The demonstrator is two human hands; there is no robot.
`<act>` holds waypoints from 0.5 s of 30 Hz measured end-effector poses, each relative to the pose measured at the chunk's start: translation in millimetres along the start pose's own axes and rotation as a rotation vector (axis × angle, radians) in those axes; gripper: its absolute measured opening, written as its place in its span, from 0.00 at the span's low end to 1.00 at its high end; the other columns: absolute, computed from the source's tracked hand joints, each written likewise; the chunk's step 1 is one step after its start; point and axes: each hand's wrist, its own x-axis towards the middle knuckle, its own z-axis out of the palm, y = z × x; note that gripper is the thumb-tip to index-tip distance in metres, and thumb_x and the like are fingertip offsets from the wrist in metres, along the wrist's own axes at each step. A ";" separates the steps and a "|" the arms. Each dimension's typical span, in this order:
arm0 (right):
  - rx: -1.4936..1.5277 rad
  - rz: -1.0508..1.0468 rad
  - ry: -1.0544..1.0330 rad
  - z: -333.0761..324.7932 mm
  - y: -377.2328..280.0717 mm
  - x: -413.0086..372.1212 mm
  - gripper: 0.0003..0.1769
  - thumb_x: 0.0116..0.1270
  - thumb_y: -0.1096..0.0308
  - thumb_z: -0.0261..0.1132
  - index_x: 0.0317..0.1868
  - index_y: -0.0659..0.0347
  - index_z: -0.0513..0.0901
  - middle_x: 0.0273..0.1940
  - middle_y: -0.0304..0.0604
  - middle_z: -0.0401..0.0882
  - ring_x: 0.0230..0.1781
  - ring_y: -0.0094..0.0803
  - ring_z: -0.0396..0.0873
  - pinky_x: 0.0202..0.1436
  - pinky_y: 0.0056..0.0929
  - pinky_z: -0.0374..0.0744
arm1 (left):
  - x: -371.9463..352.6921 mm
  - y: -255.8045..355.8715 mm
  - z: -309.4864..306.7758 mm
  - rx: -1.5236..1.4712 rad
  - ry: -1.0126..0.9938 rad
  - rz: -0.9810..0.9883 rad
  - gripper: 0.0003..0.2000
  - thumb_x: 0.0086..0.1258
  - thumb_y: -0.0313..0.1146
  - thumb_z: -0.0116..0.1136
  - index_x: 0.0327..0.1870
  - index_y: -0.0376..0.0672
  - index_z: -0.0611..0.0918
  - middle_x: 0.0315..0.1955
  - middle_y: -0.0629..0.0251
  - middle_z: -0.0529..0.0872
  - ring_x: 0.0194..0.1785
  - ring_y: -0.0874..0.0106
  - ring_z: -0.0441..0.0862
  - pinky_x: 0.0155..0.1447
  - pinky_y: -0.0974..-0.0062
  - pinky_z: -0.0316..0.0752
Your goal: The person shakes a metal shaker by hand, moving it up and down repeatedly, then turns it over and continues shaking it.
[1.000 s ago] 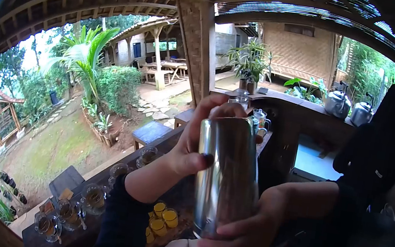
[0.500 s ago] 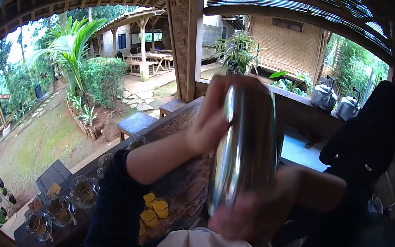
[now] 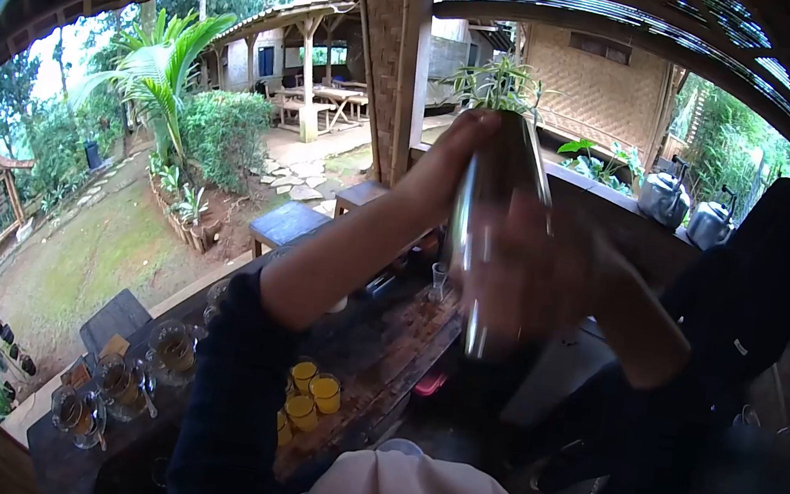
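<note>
A shiny metal cocktail shaker [image 3: 519, 168] is held up in front of me, tilted, between both hands. My left hand [image 3: 461, 150] grips its far upper end, and most of its fingers are hidden behind the metal. Across the near side lies my right hand [image 3: 528, 271], blurred by motion, pressed round the shaker's lower part. Below my left forearm, several small glasses of yellow liquid [image 3: 324, 393] stand grouped on the dark wooden counter [image 3: 374, 360].
Glass cups with saucers and spoons [image 3: 122, 380] line the counter at the left. A person in dark clothing [image 3: 767, 259] is close on my right. Two metal kettles [image 3: 665, 197] rest on the ledge behind. A small clear glass [image 3: 439, 282] stands beyond the shaker.
The shaker has moved up and away from me, with both hands still on it. My right hand has slid into view higher up. The person on the right leans more.
</note>
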 end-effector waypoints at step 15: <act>0.563 0.594 0.371 47.3 29.0 -22.6 0.25 0.53 0.63 0.71 0.51 0.57 0.74 0.50 0.47 0.77 0.49 0.40 0.79 0.51 0.34 0.78 | 0.4 0.3 -32.5 -0.045 -0.036 -0.147 0.20 0.70 0.45 0.50 0.57 0.43 0.72 0.49 0.57 0.80 0.48 0.67 0.81 0.51 0.69 0.79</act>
